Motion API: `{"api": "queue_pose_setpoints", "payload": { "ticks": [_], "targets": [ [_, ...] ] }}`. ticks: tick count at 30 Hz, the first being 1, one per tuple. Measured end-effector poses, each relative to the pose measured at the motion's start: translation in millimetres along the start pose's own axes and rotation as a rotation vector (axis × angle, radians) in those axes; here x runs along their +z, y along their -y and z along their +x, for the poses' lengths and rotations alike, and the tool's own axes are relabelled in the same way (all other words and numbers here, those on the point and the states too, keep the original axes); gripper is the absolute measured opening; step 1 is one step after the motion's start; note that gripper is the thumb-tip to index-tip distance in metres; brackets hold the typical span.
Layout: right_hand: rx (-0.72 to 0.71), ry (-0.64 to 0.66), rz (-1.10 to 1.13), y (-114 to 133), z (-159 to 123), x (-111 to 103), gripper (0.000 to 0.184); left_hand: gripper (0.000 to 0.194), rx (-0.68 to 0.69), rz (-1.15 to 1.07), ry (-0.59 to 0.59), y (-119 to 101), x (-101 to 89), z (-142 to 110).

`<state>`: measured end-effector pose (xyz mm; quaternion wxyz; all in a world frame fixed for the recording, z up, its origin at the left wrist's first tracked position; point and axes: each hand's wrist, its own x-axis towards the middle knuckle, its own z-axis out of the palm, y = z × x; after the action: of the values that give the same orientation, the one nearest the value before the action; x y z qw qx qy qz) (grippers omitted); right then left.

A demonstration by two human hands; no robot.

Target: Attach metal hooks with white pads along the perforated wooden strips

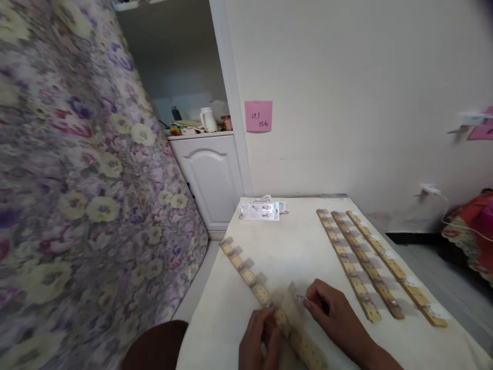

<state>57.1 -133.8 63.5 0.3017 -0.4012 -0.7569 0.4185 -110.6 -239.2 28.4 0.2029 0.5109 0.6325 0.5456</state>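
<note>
Small metal piece in a pinch beside the near strip

The right hand (333, 308) has its thumb and forefinger closed on a small metal piece (301, 297), which pokes out past the fingertips towards the left. The left hand (260, 339) is curled, its fingertips at the near edge of a slanting wooden strip (261, 294); whether they grip anything there I cannot tell. This strip lies across the white table (285, 246) in front of the person, with clear plastic tabs along its far part. A pale, see-through blur (295, 311) sits between the hands, too smeared to name.

To handle this well, the left fingertips should press the strip flat so that it cannot skid or turn. A light pinch seems best for the right hand, close to the piece's end, leaving its free tip in sight. Small, slow movements suit so slim a part, since it could easily twist or drop. Three more strips (346, 263) lie side by side to the right, and a clear blister pack (256, 211) rests near the far edge, well apart from the hands
</note>
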Motion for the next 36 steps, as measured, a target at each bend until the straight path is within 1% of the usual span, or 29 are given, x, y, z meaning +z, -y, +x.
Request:
{"api": "queue_pose_setpoints", "payload": {
  "ticks": [2, 4, 7, 12, 16, 21, 24, 27, 29, 31, 33, 34, 36],
  "targets": [
    [-0.041, 0.029, -0.025, -1, -10, -1, 0.014, 0.034, -0.027, -0.016, 0.074, -13, 4.8, 4],
    [-0.073, 0.049, -0.041, -4, -18, 0, 0.011, 0.034, -0.051, -0.012, 0.145, -25, 10.5, 6],
    [-0.111, 0.056, -0.034, -8, -25, -1, 0.009, 0.028, -0.085, -0.001, 0.185, -37, 19.7, 6],
    [-0.16, 0.026, 0.016, -12, -31, -5, 0.01, 0.023, -0.164, -0.007, 0.201, -41, 33.4, 0],
    [-0.141, 0.042, 0.06, -12, -33, -6, 0.009, 0.019, -0.192, -0.01, 0.245, -43, 41.4, -4],
    [-0.043, 0.071, 0.134, -11, -36, -2, 0.009, 0.016, -0.164, -0.039, 0.259, -47, 45.3, -7],
    [0.009, 0.078, 0.178, -12, -36, -5, 0.013, 0.014, -0.26, -0.168, 0.246, -48, 47.0, -7],
    [0.021, -0.007, 0.202, -15, -34, -14, 0.015, 0.023, -0.375, -0.319, 0.186, -47, 48.2, -7],
    [0.053, -0.016, 0.213, -20, -32, -20, 0.018, 0.029, -0.413, -0.384, 0.152, -44, 47.5, -6],
    [0.112, 0.089, 0.272, -27, -33, -19, 0.019, 0.033, -0.441, -0.43, 0.145, -41, 45.9, -7],
    [0.164, 0.219, 0.391, -34, -36, -13, 0.021, 0.034, -0.46, -0.472, 0.144, -38, 44.7, -9],
    [0.176, 0.264, 0.458, -37, -39, -9, 0.022, 0.034, -0.467, -0.49, 0.141, -37, 44.6, -10],
    [0.185, 0.307, 0.573, -41, -43, 1, 0.025, 0.033, -0.478, -0.516, 0.134, -35, 45.3, -13]
  ]
}}
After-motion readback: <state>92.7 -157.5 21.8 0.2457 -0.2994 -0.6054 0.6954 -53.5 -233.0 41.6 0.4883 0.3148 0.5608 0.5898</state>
